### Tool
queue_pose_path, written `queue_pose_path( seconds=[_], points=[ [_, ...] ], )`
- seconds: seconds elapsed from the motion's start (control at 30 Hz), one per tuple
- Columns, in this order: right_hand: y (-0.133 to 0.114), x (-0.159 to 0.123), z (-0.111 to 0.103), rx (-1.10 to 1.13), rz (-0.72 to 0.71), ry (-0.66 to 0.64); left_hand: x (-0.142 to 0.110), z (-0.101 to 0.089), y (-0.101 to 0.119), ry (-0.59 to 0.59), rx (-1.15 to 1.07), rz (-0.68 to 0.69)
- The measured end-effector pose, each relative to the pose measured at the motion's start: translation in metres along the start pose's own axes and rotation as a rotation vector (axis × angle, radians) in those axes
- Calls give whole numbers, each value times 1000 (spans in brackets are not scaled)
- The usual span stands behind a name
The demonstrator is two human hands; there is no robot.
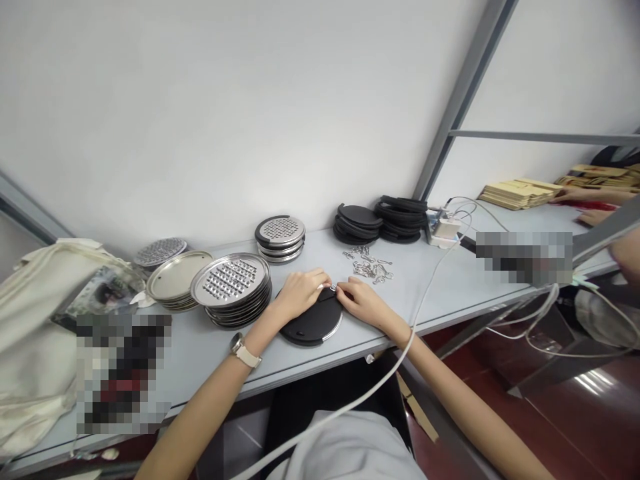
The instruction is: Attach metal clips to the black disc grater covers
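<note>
A black round grater base [313, 319], with a bright metal edge showing at its lower right, lies on the table between my hands. My left hand [305, 292] rests over its far left part, fingers bent and pinched at the far rim. On the other side of that rim my right hand [363, 301] has thumb and forefinger closed at a small metal clip [333, 287]. Fingers partly hide the clip, and how it sits on the base cannot be made out. Loose metal clips [373, 267] are scattered just beyond my right hand.
Stacked grater plates [231, 283], plain metal discs [180, 277] and assembled graters [281, 233] stand to the left and back. Black round parts [356, 223] are piled behind the clips. A white cable [417, 313] crosses over my right forearm. Another person's hand [583, 193] is by wooden boards [520, 193].
</note>
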State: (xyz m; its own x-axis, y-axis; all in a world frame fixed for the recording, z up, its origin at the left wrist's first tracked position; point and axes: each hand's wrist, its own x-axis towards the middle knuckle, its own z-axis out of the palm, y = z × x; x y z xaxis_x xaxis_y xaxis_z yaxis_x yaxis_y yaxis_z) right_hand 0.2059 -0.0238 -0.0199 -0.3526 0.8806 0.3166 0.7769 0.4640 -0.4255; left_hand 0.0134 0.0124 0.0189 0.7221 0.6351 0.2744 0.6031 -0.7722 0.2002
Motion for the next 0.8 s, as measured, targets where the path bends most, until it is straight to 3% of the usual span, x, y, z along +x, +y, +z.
queue_pose_path(
  seconds=[0.8],
  points=[
    [1, -1, 1, 2, -10, -15, -4, 5, 0, -43, -83, 38]
  ],
)
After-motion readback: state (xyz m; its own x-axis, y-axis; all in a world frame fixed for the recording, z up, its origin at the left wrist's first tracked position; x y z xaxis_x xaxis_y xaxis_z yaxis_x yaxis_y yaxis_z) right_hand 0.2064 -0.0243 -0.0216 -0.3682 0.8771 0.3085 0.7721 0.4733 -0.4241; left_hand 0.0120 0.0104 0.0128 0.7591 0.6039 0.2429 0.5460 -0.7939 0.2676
